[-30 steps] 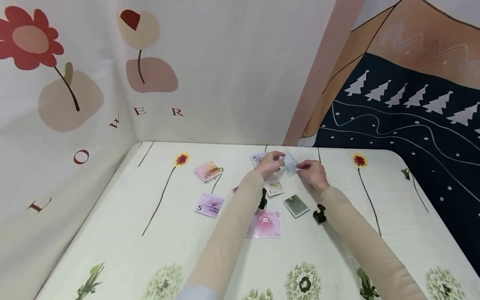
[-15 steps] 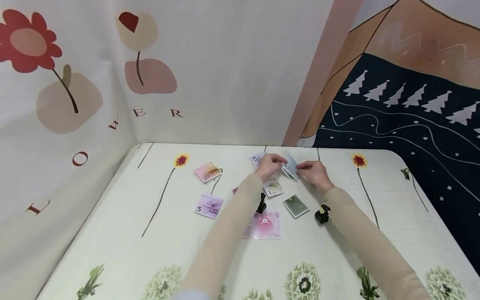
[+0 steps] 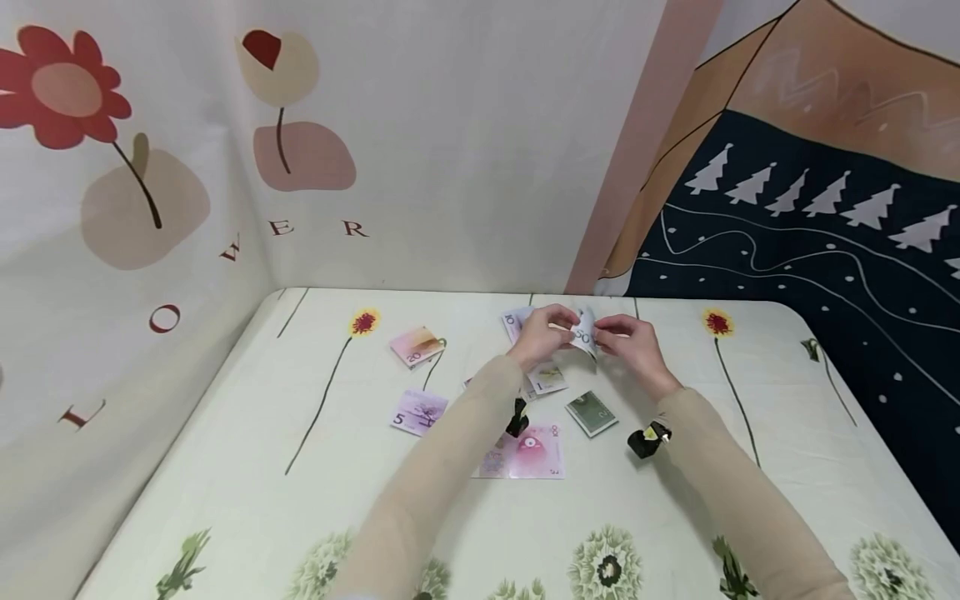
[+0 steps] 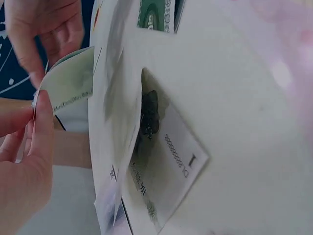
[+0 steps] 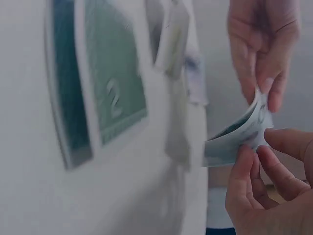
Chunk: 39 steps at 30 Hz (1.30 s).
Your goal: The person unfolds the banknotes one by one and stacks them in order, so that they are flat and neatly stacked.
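Head view, left hand [image 3: 542, 337] facing right hand [image 3: 636, 348], both pinching banknote [image 3: 583, 335]

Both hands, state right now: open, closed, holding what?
Left hand: closed, pinching one edge of the curved, pale blue paper banknote marked 50.
Right hand: closed, pinching that same banknote.

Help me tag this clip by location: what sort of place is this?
Probably an indoor corner set up for filming: a flower-print drape and a tree-print drape border a cloth-covered table, and the person wears black wrist devices.
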Tool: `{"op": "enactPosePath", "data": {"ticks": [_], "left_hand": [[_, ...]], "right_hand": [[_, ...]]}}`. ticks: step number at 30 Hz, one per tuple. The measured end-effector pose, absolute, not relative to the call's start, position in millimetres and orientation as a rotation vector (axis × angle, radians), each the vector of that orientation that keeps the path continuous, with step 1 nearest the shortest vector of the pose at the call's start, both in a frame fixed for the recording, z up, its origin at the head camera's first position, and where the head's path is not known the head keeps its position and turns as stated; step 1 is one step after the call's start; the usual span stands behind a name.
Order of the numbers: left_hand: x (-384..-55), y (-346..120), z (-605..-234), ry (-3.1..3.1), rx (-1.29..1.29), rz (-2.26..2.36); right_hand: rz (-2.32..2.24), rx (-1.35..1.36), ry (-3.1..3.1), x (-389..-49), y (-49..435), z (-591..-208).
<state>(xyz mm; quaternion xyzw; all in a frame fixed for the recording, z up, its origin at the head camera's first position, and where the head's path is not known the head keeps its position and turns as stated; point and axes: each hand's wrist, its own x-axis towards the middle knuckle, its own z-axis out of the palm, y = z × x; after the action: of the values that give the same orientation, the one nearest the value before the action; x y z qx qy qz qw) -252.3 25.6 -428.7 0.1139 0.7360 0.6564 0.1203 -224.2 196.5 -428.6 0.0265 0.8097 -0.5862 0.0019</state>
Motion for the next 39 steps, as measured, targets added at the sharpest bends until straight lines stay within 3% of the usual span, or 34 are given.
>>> {"op": "enactPosePath", "data": {"ticks": [21, 39], "left_hand": [[-215.0, 12.8, -424.8, 2.209, 0.414, 1.942], [-194.7, -2.7, -422.1, 1.966, 0.340, 2.118]], "right_hand": [[-1.659, -0.043, 2.783, -198.6, 166.6, -409.2], [-1.925, -0.044, 2.426, -185.2, 159.0, -415.8]]}}
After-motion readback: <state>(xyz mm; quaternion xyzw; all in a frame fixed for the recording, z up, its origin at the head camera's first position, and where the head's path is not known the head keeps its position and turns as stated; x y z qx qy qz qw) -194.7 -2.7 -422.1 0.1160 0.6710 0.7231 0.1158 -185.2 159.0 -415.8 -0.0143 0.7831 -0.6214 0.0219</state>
